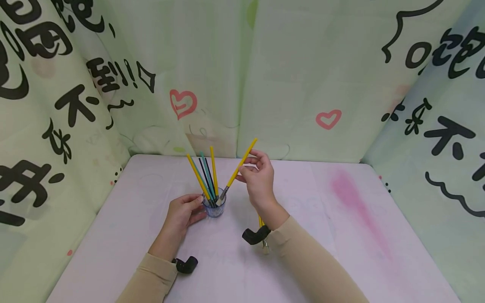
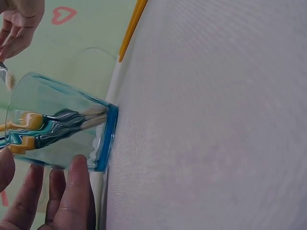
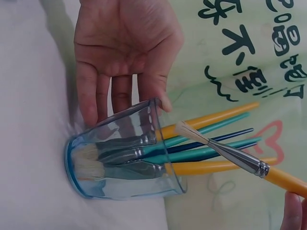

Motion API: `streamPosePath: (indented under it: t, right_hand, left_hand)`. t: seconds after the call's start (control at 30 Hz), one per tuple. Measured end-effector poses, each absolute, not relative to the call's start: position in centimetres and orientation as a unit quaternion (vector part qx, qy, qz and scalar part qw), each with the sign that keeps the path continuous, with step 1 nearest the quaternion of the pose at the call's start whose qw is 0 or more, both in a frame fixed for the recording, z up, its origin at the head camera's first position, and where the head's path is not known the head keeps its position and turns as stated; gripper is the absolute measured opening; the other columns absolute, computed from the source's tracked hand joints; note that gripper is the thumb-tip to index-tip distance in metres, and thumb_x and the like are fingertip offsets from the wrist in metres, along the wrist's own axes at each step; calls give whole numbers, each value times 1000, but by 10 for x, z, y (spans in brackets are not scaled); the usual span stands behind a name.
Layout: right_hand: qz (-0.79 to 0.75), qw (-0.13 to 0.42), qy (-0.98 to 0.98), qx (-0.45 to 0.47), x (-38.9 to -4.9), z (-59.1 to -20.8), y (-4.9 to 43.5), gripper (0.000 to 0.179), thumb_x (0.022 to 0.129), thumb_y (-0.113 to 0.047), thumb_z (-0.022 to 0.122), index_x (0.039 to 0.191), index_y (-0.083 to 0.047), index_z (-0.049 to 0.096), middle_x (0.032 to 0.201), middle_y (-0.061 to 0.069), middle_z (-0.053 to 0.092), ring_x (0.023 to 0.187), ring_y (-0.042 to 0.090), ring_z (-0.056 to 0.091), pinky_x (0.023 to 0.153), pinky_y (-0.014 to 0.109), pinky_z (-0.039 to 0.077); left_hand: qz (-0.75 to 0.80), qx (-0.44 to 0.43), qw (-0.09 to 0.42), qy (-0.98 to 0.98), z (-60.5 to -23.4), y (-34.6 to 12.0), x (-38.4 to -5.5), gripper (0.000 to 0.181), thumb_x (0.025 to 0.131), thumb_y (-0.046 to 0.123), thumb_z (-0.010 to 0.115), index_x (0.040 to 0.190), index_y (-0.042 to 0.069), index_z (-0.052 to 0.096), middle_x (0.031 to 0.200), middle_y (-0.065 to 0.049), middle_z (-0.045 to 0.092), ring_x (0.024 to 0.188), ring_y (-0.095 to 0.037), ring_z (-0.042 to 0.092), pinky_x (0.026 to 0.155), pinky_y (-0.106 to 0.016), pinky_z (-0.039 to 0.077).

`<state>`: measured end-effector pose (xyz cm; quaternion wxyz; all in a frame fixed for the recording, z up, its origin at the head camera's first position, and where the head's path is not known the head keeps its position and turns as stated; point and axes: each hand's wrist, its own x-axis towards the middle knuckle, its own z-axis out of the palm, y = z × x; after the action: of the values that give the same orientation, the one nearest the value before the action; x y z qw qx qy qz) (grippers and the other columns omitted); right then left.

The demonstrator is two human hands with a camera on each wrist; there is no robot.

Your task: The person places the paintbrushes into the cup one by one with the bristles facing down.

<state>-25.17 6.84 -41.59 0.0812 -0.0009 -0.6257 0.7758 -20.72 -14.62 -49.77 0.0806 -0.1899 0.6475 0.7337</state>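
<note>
My left hand [image 1: 185,212] holds the side of a clear bluish plastic cup [image 1: 215,210] that stands upright on the table. Several paintbrushes lean in it bristles down, with yellow, teal and dark handles [image 3: 211,139]. In the right wrist view, the left thumb lies by the rim and the fingers reach along the wall. Up and to the right, my right hand [image 1: 261,176] pinches a yellow-handled paintbrush [image 1: 242,162] by its handle. This brush slants with its pale bristles down, and they overlap the cup's mouth in the head view.
Beneath my right wrist, yellow-handled paintbrushes [image 1: 265,248] lie on the table, partly hidden by the arm. A pale pink cloth covers the table [image 1: 322,235]. Printed curtains [image 1: 288,84] hang behind it and at both sides. Each wrist wears a black strap mount [image 1: 187,265].
</note>
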Motion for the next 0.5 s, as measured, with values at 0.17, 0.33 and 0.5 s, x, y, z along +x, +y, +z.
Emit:
streamPosePath:
  t: [0.17,0.33,0.5]
  right_hand:
    - [766,93,-636,9,-256,-423,62,49,95,12,68,138,-9,57,110,8,61,85,16,70,76,36,70]
    - [738,99,-666,33,-257,-431,55,49,94,13,68,137,-7,58,110,8,61,86,16,67,82,48,70]
    - [723,91,-683,45,-256,-436,49,48,94,13,69,137,-8,60,112,11,61,89,19,66,83,50,70]
  left_hand:
    - [732,-192,80,648,-498,-146,-208,30,104,20,73,129,4,74,118,-11,73,101,-21,71,93,-40,68]
    - [734,-191,80,647,-498,-146,-208,29,104,19,72,129,4,74,116,-10,73,101,-21,70,93,-40,68]
    - [735,-188,79,646,-499,-146,-208,29,104,18,72,129,3,73,115,-10,73,100,-20,71,92,-40,68]
